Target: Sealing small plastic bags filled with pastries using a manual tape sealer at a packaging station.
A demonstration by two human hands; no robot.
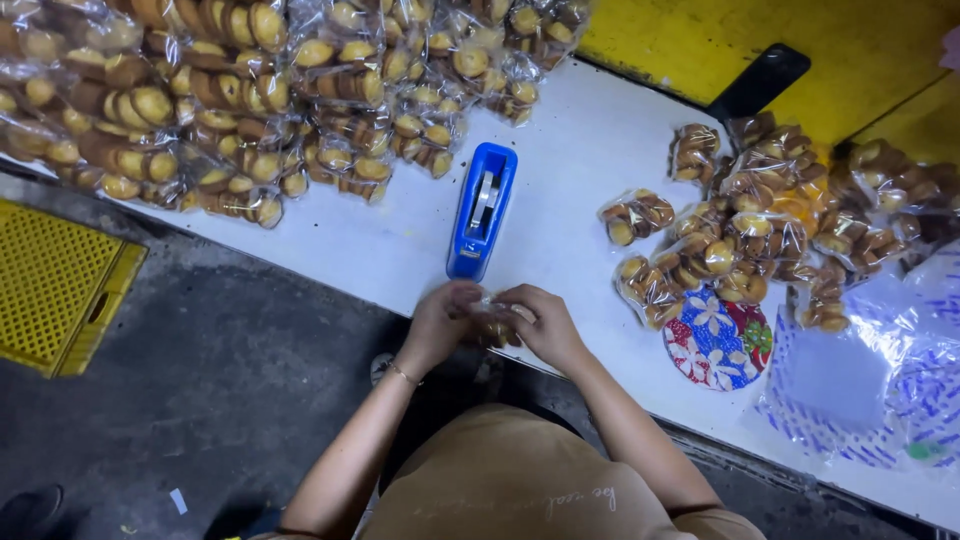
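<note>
A: Hands first: our left hand (440,318) and right hand (540,322) pinch one cookie bag (492,325) between them at the table (580,150) edge.

B: Around us?

A: Just beyond our fingers stands a blue tape dispenser (482,210). Filled bags (230,100) heap far left; more bags (760,200) right, by a floral disc (718,342). Nothing blocks us.
</note>
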